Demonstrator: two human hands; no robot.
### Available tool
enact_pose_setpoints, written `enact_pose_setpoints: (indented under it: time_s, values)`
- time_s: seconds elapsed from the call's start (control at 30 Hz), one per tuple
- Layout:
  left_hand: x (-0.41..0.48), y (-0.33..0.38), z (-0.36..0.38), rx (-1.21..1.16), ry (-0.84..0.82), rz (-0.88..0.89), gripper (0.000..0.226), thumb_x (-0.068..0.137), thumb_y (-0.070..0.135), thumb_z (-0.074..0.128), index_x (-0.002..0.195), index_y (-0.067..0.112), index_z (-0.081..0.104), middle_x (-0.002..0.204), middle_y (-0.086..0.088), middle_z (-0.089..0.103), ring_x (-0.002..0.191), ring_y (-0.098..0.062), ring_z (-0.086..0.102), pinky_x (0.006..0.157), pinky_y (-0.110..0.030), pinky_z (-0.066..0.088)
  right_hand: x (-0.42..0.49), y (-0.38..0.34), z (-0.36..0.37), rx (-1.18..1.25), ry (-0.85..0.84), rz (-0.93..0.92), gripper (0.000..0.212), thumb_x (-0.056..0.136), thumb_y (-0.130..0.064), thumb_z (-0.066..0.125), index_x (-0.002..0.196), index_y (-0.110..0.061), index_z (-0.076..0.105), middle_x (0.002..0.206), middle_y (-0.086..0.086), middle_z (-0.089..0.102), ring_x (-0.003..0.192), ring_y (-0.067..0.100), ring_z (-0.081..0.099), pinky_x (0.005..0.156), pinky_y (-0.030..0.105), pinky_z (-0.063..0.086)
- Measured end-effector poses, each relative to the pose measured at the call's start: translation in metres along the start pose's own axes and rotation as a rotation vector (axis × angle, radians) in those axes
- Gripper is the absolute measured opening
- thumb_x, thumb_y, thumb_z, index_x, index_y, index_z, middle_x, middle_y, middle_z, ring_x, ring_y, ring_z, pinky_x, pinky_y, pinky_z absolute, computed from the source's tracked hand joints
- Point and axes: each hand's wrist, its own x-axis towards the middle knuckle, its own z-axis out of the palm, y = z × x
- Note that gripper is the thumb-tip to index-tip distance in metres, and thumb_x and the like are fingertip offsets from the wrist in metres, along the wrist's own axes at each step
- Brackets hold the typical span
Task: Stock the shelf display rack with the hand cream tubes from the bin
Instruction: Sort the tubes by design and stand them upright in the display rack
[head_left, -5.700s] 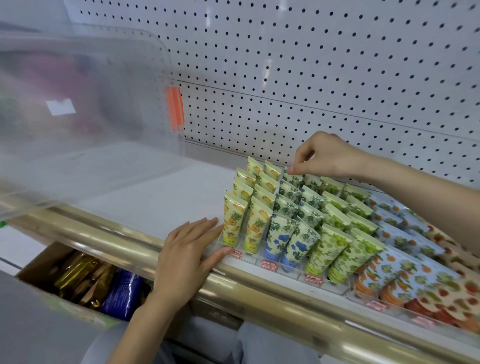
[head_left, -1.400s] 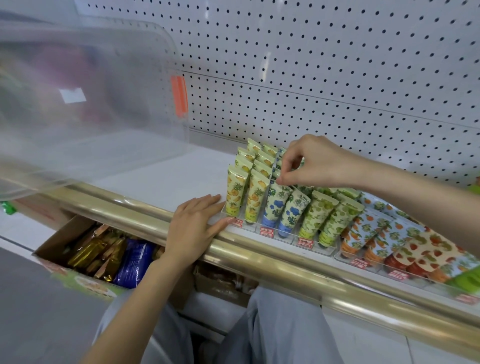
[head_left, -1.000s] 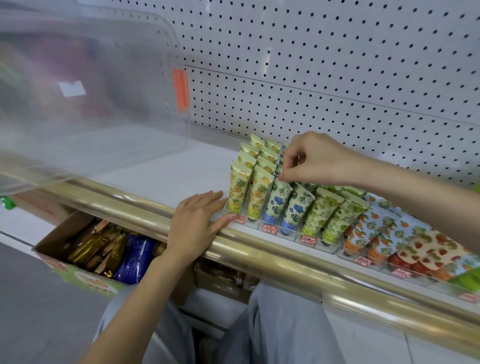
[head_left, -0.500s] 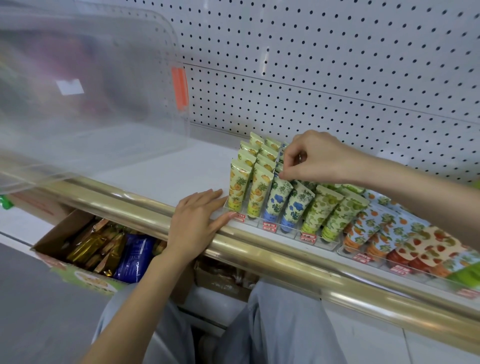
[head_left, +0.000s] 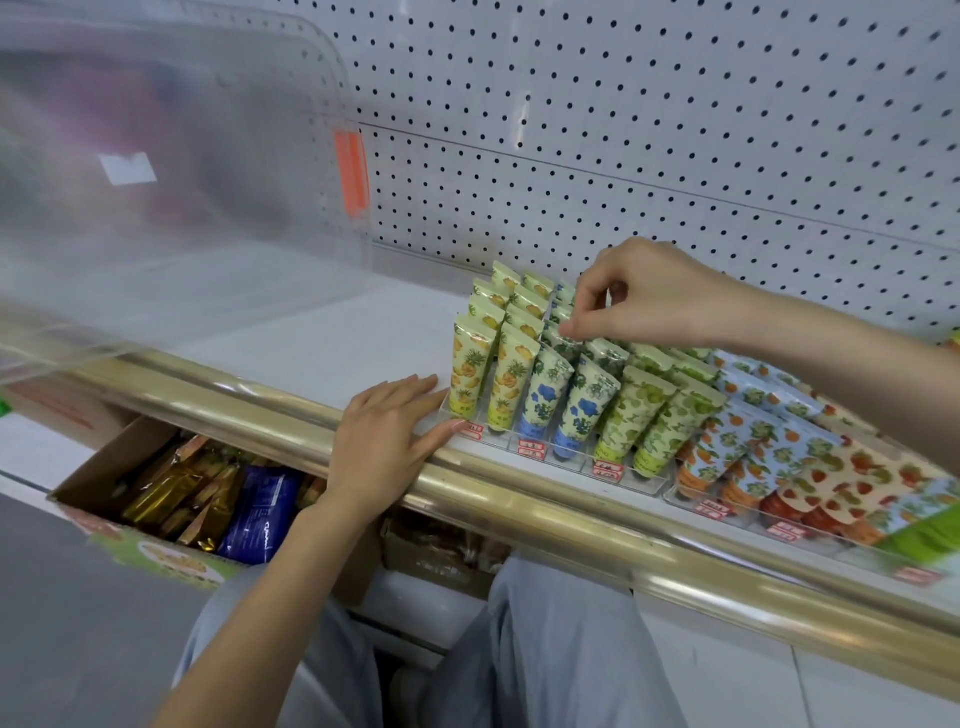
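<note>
From the head camera, the right hand (head_left: 649, 296) reaches in from three o'clock with its fingers curled and thumb and forefinger pinched together at the crimped top of a blue-flower hand cream tube (head_left: 562, 340) in the second row of that lane; the pinch is closed on the tube's top edge. The left hand (head_left: 387, 441) lies flat and open, palm down, on the gold shelf rail (head_left: 571, 514) at about seven o'clock from the rack, holding nothing, its thumb tip touching the front left corner of the clear display rack (head_left: 644, 483).

The rack sits on the white shelf (head_left: 337, 332) and holds tubes standing cap-down in lanes, leaning back: pineapple-print yellow tubes (head_left: 470, 366) in the leftmost lanes, blue-flower ones beside them, then green-fruit tubes (head_left: 631, 410). Toward four o'clock, a neighbouring tray carries orange-print tubes (head_left: 727, 447) and strawberry-print tubes (head_left: 852, 478), blurred at the frame's edge. Small red price tags (head_left: 532, 447) line the rack's front lip.

At ten o'clock a clear plastic bin (head_left: 171, 171) with an orange label (head_left: 352, 171) fills the upper left; its contents are only a pink blur. Below the rail, at eight o'clock, an open cardboard box (head_left: 104, 525) holds gold and blue snack packets (head_left: 249, 512). White pegboard (head_left: 623, 130) backs the shelf.
</note>
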Motion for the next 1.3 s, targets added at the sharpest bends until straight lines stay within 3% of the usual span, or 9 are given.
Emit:
enact_pose_setpoints:
  time_s: [0.13, 0.33, 0.8, 1.0, 1.13, 1.2, 1.3]
  values:
    - [0.0, 0.0, 0.0, 0.006, -0.001, 0.005, 0.055, 0.086, 0.057, 0.044, 0.126, 0.024, 0.062, 0.133, 0.003, 0.059, 0.126, -0.019, 0.052, 0.101, -0.036, 0.034, -0.007, 0.01, -0.015, 0.021, 0.03, 0.001, 0.022, 0.075, -0.037, 0.074, 0.058, -0.023, 0.067, 0.061, -0.009, 0.056, 0.049, -0.006, 0.046, 0.046, 0.008, 0.033]
    - [-0.001, 0.002, -0.001, 0.011, 0.011, 0.01, 0.052, 0.086, 0.055, 0.049, 0.124, 0.022, 0.064, 0.131, 0.001, 0.061, 0.125, -0.02, 0.053, 0.101, -0.036, 0.035, -0.018, 0.016, -0.004, -0.03, -0.025, 0.013, 0.023, 0.075, -0.037, 0.074, 0.057, -0.028, 0.063, 0.068, -0.007, 0.059, 0.06, 0.004, 0.049, 0.057, 0.022, 0.034]
    - [0.0, 0.002, -0.003, 0.024, -0.028, 0.005, 0.054, 0.087, 0.057, 0.045, 0.128, 0.025, 0.06, 0.137, 0.004, 0.055, 0.13, -0.017, 0.047, 0.104, -0.033, 0.03, -0.014, 0.017, 0.011, -0.048, -0.033, 0.033, 0.027, 0.077, -0.033, 0.072, 0.054, -0.024, 0.061, 0.076, 0.002, 0.065, 0.061, 0.008, 0.051, 0.067, 0.025, 0.031]
    - [-0.001, 0.002, -0.004, 0.019, -0.03, 0.002, 0.056, 0.087, 0.058, 0.045, 0.129, 0.024, 0.06, 0.137, 0.004, 0.056, 0.13, -0.017, 0.047, 0.103, -0.034, 0.03, -0.014, 0.017, 0.002, -0.01, -0.024, 0.019, 0.026, 0.077, -0.039, 0.072, 0.059, -0.022, 0.065, 0.062, -0.006, 0.058, 0.054, 0.003, 0.048, 0.054, 0.02, 0.033]
    - [-0.001, 0.003, -0.005, 0.007, -0.024, 0.002, 0.055, 0.087, 0.058, 0.047, 0.127, 0.022, 0.061, 0.135, 0.002, 0.058, 0.128, -0.019, 0.05, 0.103, -0.035, 0.031, -0.005, 0.024, -0.015, 0.091, 0.055, 0.032, 0.022, 0.077, -0.034, 0.074, 0.061, -0.02, 0.069, 0.045, -0.013, 0.054, 0.044, -0.005, 0.046, 0.044, 0.005, 0.032]
    - [-0.001, 0.004, -0.005, 0.001, -0.013, -0.002, 0.056, 0.087, 0.059, 0.048, 0.124, 0.02, 0.063, 0.133, 0.001, 0.059, 0.126, -0.02, 0.051, 0.102, -0.035, 0.033, 0.0, 0.027, -0.019, 0.103, 0.073, 0.041, 0.02, 0.077, -0.031, 0.074, 0.061, -0.02, 0.068, 0.044, -0.018, 0.055, 0.044, -0.005, 0.046, 0.045, 0.007, 0.033]
    - [-0.001, 0.005, -0.005, 0.002, -0.011, -0.006, 0.064, 0.083, 0.063, 0.038, 0.123, 0.021, 0.064, 0.132, 0.002, 0.06, 0.125, -0.02, 0.053, 0.102, -0.035, 0.034, 0.005, 0.029, -0.016, 0.044, 0.058, 0.072, 0.022, 0.077, -0.033, 0.074, 0.059, -0.024, 0.066, 0.043, -0.017, 0.054, 0.047, -0.001, 0.047, 0.054, 0.021, 0.035]
